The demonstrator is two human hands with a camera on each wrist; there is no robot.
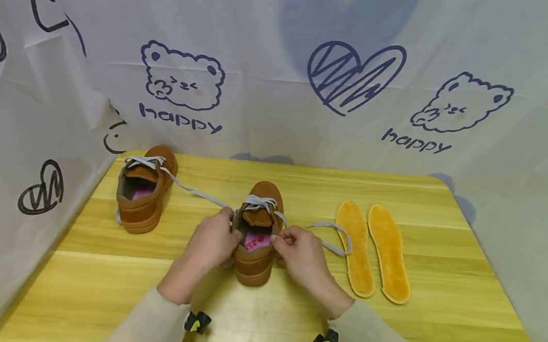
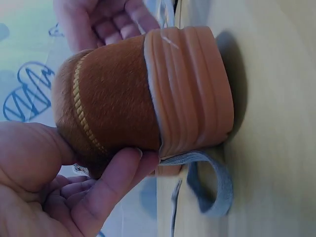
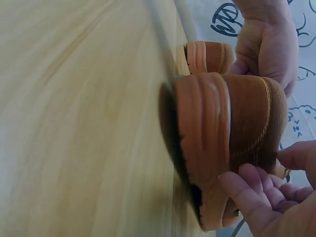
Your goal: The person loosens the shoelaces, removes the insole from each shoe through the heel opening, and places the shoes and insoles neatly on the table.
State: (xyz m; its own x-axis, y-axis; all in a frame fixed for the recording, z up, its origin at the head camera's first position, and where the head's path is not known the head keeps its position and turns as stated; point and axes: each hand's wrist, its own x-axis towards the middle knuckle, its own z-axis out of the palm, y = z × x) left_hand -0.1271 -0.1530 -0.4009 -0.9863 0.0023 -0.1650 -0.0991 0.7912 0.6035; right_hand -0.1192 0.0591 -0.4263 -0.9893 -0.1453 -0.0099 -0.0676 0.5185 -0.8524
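A brown lace-up shoe point(image 1: 253, 269) stands near the middle of the table, toe pointing away, with a pink inner sole point(image 1: 254, 241) showing through its opening. My left hand point(image 1: 211, 240) grips its left side, thumb at the collar. On the opposite side my right hand point(image 1: 303, 252) pinches the collar edge, fingers along the outer wall. The left wrist view shows the shoe's heel point(image 2: 118, 94) and a grey lace point(image 2: 219, 192) looping beside the sole. From the right wrist, the thick ridged sole point(image 3: 202, 123) appears close over the wood.
Another brown shoe point(image 1: 143, 216) with a pink inside stands at the back left. Two fuzzy yellow-orange insoles point(image 1: 356, 247) lie side by side on the right. A loose lace point(image 1: 337, 249) reaches the nearer one. A white printed cloth point(image 1: 267, 114) hangs behind the wooden table point(image 1: 452, 314).
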